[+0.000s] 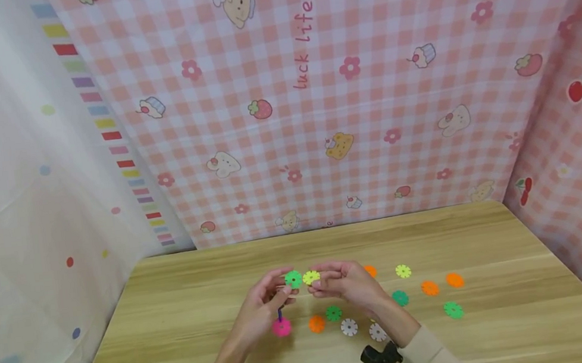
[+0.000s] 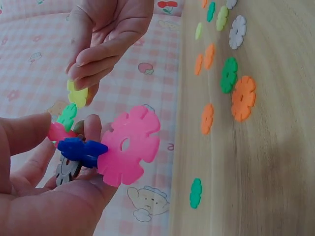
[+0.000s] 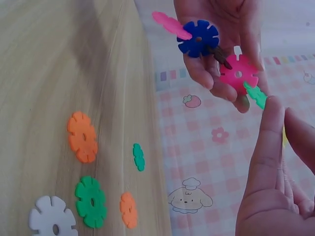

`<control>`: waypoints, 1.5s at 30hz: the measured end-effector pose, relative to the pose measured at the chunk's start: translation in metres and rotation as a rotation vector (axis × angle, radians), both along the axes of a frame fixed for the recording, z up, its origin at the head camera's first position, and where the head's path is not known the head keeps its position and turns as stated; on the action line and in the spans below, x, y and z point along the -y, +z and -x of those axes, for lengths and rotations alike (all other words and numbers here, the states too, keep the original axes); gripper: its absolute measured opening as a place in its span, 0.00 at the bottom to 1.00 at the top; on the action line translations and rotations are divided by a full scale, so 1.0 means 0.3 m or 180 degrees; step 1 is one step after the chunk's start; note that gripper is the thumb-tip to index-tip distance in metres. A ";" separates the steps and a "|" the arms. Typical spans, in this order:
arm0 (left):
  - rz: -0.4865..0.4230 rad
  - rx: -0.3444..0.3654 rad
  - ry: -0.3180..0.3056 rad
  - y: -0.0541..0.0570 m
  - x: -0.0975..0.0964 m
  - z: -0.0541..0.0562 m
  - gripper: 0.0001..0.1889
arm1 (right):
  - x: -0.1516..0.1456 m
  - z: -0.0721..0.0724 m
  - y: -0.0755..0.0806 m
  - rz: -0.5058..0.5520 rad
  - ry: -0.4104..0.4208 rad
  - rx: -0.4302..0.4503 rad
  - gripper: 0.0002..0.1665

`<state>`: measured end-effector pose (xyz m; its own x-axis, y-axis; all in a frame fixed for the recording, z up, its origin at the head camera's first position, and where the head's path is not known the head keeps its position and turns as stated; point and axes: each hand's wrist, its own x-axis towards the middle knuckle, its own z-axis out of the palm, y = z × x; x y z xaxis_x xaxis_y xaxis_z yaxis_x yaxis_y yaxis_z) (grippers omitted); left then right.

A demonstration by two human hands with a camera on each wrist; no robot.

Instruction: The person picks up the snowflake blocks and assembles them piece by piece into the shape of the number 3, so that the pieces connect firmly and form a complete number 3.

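My left hand (image 1: 262, 307) holds a chain of slotted plastic snowflake discs between thumb and fingers. In the right wrist view the chain runs from a light pink disc (image 3: 167, 24) through a blue disc (image 3: 193, 47) and a dark disc (image 3: 220, 56) to a deep pink disc (image 3: 246, 73) and a green disc (image 3: 255, 93). My right hand (image 1: 351, 287) pinches a yellow disc (image 2: 77, 93) by its edge. In the left wrist view, this yellow disc is right at the rim of the chain's green end disc.
Loose discs lie on the wooden table (image 1: 177, 314): an orange disc (image 1: 316, 324), a green disc (image 1: 333, 308) and a white disc (image 1: 348, 321) below the hands, several others to the right. A checked pink cloth (image 1: 286, 140) hangs behind the table.
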<state>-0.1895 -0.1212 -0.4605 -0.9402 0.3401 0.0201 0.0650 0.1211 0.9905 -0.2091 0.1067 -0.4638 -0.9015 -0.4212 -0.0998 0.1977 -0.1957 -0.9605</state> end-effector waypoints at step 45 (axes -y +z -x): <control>-0.0047 -0.0288 -0.0228 -0.006 0.036 -0.003 0.23 | 0.034 -0.017 -0.030 0.0800 0.0314 0.0077 0.27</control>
